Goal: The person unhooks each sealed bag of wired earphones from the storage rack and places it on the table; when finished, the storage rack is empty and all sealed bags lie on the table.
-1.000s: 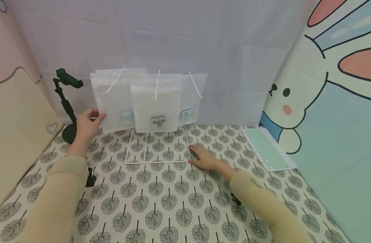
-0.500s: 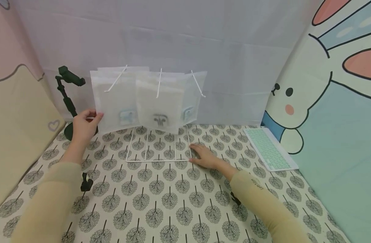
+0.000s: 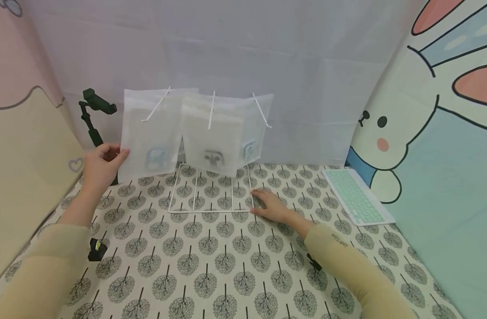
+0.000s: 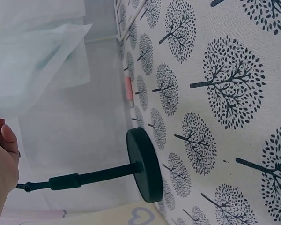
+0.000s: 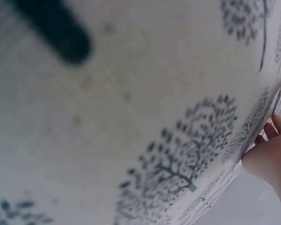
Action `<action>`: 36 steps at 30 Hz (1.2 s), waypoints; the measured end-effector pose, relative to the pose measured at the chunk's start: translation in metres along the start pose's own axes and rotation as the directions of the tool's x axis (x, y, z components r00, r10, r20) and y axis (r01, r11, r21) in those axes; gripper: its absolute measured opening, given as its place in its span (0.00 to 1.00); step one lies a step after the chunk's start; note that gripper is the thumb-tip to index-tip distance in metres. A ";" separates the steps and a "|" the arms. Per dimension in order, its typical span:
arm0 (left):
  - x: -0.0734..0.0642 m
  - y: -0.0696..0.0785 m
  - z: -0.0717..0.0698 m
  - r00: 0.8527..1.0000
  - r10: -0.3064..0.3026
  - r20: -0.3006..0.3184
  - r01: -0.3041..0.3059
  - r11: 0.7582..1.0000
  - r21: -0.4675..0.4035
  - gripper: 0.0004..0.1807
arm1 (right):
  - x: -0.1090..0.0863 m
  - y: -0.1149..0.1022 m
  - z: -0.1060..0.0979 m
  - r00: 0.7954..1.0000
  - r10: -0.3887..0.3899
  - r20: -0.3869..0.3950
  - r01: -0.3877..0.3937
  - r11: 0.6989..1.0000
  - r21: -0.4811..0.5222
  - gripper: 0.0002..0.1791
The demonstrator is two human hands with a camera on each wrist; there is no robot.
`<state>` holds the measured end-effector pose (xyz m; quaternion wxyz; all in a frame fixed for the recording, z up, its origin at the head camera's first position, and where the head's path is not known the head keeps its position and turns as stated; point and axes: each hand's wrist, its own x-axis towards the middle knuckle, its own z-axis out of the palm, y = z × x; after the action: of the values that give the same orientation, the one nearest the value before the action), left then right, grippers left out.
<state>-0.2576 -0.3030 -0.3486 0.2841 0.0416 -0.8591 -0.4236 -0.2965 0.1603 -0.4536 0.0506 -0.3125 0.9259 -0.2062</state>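
At the left of a white wire rack, my left hand (image 3: 101, 164) pinches the lower left edge of a frosted plastic bag (image 3: 147, 133). A blurred blue item shows through that bag, whose top is by the rack's left prong (image 3: 157, 105). A middle bag (image 3: 213, 126) hangs at the centre prong, with a dark earphone-like shape inside. The right bag (image 3: 257, 128), partly covered, holds a pale blue item. My right hand (image 3: 270, 207) rests on the right side of the rack's base (image 3: 211, 212), fingers spread. In the left wrist view the bag (image 4: 33, 70) hangs by my fingers.
A dark green desk lamp (image 3: 97, 102) stands behind my left hand; its round base (image 4: 145, 164) shows in the left wrist view. A white keyboard with mint keys (image 3: 355, 195) lies at the right. Tree-patterned cloth covers the table. A pink item (image 4: 128, 88) lies near the back.
My left hand has moved left and slightly down, drawing the lower part of the left bag outward. The middle bag has turned a little. My right hand stays on the rack base.
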 end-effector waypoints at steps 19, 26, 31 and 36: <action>-0.007 0.051 -0.048 0.994 0.084 -0.069 -0.084 0.996 0.007 0.01 | -0.001 0.003 -0.002 0.998 0.057 -0.011 -0.057 0.998 -0.033 0.37; -0.006 0.066 -0.064 0.991 0.128 -0.028 -0.126 0.990 0.064 0.05 | -0.003 0.005 -0.002 0.998 0.061 0.000 -0.060 0.997 -0.047 0.37; -0.008 0.078 -0.076 0.989 0.149 -0.016 -0.147 0.985 0.090 0.03 | -0.003 0.005 -0.001 0.999 0.044 0.000 -0.044 0.997 -0.067 0.37; -0.014 0.087 -0.086 0.984 0.177 -0.007 -0.175 0.977 0.121 0.02 | -0.002 0.005 0.001 0.999 0.035 -0.006 -0.036 0.997 -0.071 0.36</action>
<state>-0.1858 -0.3039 -0.2487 0.3251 -0.0141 -0.8807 -0.3442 -0.2974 0.1645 -0.4562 0.0407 -0.2971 0.9381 -0.1732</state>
